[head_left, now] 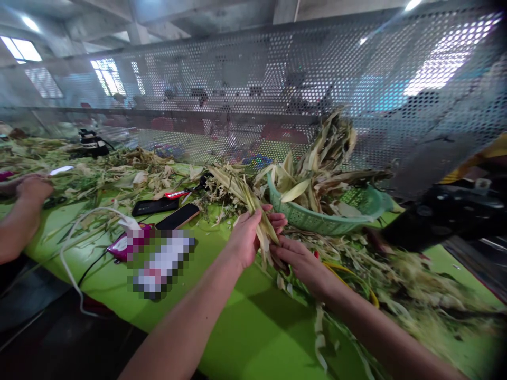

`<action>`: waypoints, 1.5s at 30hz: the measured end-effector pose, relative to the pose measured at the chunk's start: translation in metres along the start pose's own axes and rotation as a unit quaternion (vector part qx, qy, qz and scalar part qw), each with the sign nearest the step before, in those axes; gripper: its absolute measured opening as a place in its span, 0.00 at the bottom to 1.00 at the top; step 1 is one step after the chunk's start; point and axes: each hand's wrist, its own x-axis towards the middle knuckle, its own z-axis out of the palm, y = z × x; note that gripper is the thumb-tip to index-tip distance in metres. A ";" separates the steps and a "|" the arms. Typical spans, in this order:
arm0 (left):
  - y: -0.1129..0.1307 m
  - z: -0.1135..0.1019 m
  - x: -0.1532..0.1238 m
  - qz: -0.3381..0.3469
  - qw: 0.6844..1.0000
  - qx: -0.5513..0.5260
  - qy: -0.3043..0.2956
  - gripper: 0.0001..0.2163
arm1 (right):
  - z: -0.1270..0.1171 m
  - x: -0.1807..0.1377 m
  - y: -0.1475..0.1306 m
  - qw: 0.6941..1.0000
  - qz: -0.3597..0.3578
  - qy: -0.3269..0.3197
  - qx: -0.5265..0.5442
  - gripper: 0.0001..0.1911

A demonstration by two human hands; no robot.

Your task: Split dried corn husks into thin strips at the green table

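A bundle of dry corn husks (pixel 248 196) is in my left hand (pixel 246 238), the thumb pressed over it and the fingers behind. Its upper ends point up and to the left. My right hand (pixel 298 259) pinches the lower end of the same husks, and its fingertips are partly hidden there. Just behind my hands stands a green plastic basket (pixel 317 219) piled with more dry husks (pixel 312 184). Loose husk scraps and pale silk (pixel 407 290) lie to the right, beside my right forearm, with a yellow-handled tool (pixel 352 279) partly buried among them.
On the green table (pixel 222 311) lie two dark phones (pixel 178 216), a red cutter (pixel 177 195), a magenta packet (pixel 127 243) and a white cable (pixel 67 253). Another person's hand (pixel 34 190) rests at far left. Husk heaps (pixel 134 171) line a perforated metal screen (pixel 237 68). A black object (pixel 431 221) stands right.
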 end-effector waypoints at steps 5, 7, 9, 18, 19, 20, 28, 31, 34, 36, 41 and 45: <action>-0.001 0.003 -0.001 0.010 1.000 0.020 0.006 0.11 | 0.001 0.001 -0.002 1.000 -0.014 0.027 0.006 0.11; -0.002 0.004 -0.002 0.007 1.000 0.025 0.010 0.11 | 0.001 0.001 0.000 0.999 -0.014 0.037 0.012 0.12; -0.004 0.005 -0.004 0.003 0.999 0.031 0.015 0.11 | 0.001 0.000 0.002 0.998 -0.013 0.048 0.028 0.13; -0.006 0.008 -0.007 -0.006 0.998 0.049 0.040 0.11 | 0.007 -0.003 -0.002 0.997 -0.007 0.031 0.064 0.19; -0.005 0.008 -0.007 -0.005 0.998 0.047 0.041 0.12 | 0.007 -0.003 -0.002 0.998 -0.004 0.030 0.051 0.20; -0.005 0.008 -0.006 -0.005 0.998 0.043 0.041 0.12 | 0.008 -0.003 -0.002 0.999 -0.001 0.030 0.036 0.20; -0.003 0.008 -0.004 0.017 0.999 -0.003 0.047 0.13 | 0.010 -0.006 -0.004 0.999 -0.002 0.045 -0.010 0.18; -0.008 0.008 -0.004 0.028 0.999 -0.012 0.045 0.13 | 0.014 -0.004 -0.002 0.999 -0.015 0.030 0.002 0.20; -0.011 0.008 -0.004 0.042 0.998 0.014 0.040 0.14 | 0.019 -0.002 0.007 0.999 0.013 0.002 0.032 0.22; -0.011 0.008 -0.005 0.039 0.999 0.028 0.025 0.14 | 0.022 -0.001 0.014 0.998 0.040 -0.005 0.045 0.21; -0.002 0.008 -0.006 0.020 1.000 0.004 0.001 0.14 | 0.016 -0.005 0.013 1.000 0.025 -0.011 0.013 0.10; 0.000 0.005 -0.005 0.020 0.999 0.048 0.002 0.15 | -0.008 -0.005 -0.008 0.987 -0.012 -0.070 -0.146 0.12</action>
